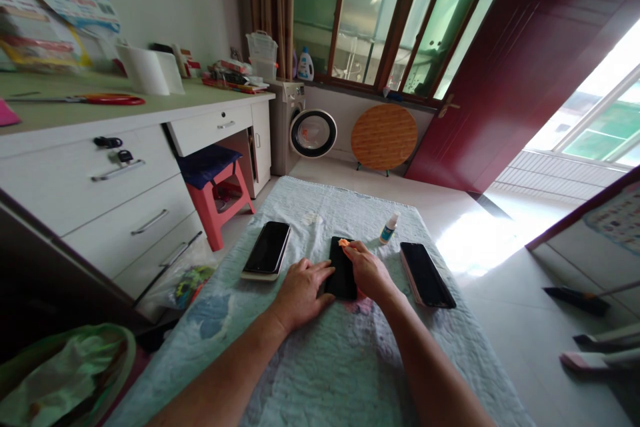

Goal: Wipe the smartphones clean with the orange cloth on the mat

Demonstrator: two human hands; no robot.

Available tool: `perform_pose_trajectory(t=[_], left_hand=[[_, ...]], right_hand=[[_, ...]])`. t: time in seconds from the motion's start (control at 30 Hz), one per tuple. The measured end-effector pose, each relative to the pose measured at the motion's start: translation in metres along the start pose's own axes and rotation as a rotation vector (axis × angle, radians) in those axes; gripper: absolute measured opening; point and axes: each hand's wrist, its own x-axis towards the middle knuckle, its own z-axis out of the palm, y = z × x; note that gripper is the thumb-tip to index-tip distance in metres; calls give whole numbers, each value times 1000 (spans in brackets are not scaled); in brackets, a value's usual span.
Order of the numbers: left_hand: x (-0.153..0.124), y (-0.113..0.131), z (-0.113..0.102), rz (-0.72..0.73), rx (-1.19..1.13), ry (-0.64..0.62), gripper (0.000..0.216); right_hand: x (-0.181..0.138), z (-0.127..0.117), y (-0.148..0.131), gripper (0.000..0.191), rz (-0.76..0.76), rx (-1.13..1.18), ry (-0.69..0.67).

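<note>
A black smartphone point(342, 279) lies flat on the cloth-covered table, between my two hands. My left hand point(301, 290) rests along its left side with fingers stretched out, the fingertips touching the phone's edge. With bent fingers my right hand point(367, 270) presses a small orange cloth point(343, 243) onto the upper part of the phone. Left of them lies another dark-screened phone point(269, 248) on a pale case or box. A third phone point(427, 273) lies to the right. Behind my right hand stands a small spray bottle point(389, 228) with a white top.
The table wears a pale blue quilted cloth point(310, 373). At the left are a white desk point(145, 180), a red stool point(215, 200) and a bin point(115, 353). Further back stand a washing machine point(285, 120) with its door open and a round wooden tabletop point(384, 137).
</note>
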Motion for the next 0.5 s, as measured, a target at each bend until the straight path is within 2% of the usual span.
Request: perform_pose_trajectory(t=[0.33,0.5], left_hand=[[0,0,-1,13,0,-6,55],[-1,0,-1,28,-8,11,54]], right_hand=[[-5,-6,-7,34,11,-3,-16],[-8,-2,-15,34,-46,67,-32]])
